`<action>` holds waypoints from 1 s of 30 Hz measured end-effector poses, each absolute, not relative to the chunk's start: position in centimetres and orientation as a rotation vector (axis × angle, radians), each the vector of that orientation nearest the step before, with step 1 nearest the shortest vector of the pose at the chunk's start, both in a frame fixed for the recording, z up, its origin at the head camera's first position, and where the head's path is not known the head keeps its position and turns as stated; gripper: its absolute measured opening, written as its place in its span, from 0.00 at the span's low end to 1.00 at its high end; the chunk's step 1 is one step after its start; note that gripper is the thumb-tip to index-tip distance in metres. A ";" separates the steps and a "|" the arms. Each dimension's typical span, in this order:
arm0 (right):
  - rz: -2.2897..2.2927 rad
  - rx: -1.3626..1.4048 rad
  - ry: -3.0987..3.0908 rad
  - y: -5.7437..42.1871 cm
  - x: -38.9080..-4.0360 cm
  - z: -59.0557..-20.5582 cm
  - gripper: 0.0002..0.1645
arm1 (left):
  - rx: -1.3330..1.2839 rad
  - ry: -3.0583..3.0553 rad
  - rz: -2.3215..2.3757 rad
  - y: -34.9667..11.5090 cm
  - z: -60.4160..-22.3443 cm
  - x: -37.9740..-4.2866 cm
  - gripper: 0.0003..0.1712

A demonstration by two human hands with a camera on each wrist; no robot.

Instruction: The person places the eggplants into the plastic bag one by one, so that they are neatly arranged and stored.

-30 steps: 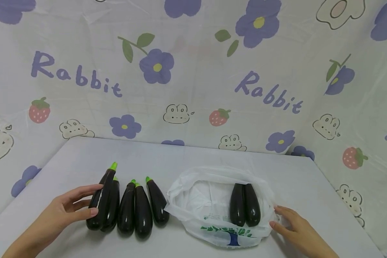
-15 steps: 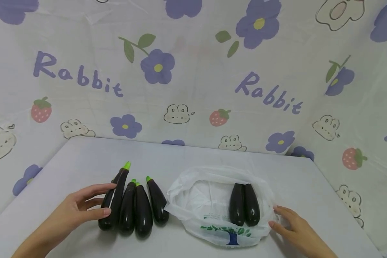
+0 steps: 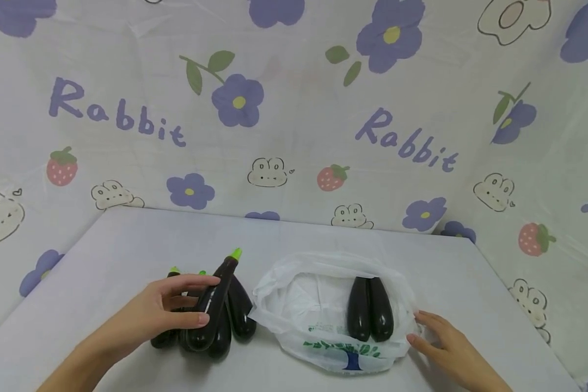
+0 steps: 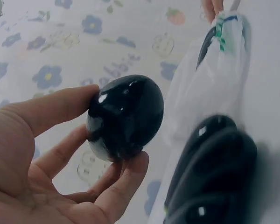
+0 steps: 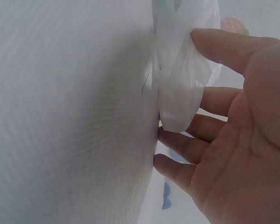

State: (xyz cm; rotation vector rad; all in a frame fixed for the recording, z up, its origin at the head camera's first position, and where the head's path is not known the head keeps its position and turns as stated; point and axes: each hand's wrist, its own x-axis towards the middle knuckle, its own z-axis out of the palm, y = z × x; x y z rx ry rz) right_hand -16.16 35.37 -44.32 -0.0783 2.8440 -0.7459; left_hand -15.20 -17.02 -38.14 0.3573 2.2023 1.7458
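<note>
In the head view my left hand (image 3: 152, 307) holds a dark eggplant (image 3: 214, 305) with a bright green stem end, pinched between thumb and fingers and tilted to the upper right. The left wrist view shows this eggplant's rounded end (image 4: 126, 116) held up beside the others. Several eggplants (image 3: 243, 313) lie grouped under and behind it, partly hidden. On the right, a white plastic bag (image 3: 323, 356) with a green and blue tree print lies with its mouth spread. Two eggplants (image 3: 360, 310) are side by side inside it. My right hand (image 3: 446, 345) grips the bag's right side between thumb and fingers.
Everything lies on a white table (image 3: 176, 231). A printed cloth (image 3: 294, 136) with flowers, rabbits and strawberries hangs behind it and along both sides. The bag's left edge lies right by the rightmost loose eggplant.
My left hand has carried the eggplant to the right, from the left end of the group to over its middle. My right hand and the bag have stayed nearly still.
</note>
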 end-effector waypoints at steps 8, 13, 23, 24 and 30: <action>-0.746 -0.074 2.839 35.5 -16.3 -44.6 0.49 | 0.467 2.156 1.683 -12.8 -37.7 -16.1 0.31; -0.752 -0.073 2.841 35.5 -16.2 -44.8 0.49 | 0.491 2.130 1.645 -9.8 -37.5 -16.8 0.30; -0.780 -0.104 2.860 35.6 -16.1 -44.7 0.49 | 0.555 1.981 1.628 -4.8 -38.7 -19.2 0.29; -0.778 -0.104 2.863 35.6 -16.1 -44.6 0.49 | 0.559 1.979 1.620 -4.3 -38.9 -19.4 0.28; -0.778 -0.104 2.872 35.5 -16.1 -44.5 0.49 | 0.542 1.916 1.649 -1.3 -39.8 -20.3 0.28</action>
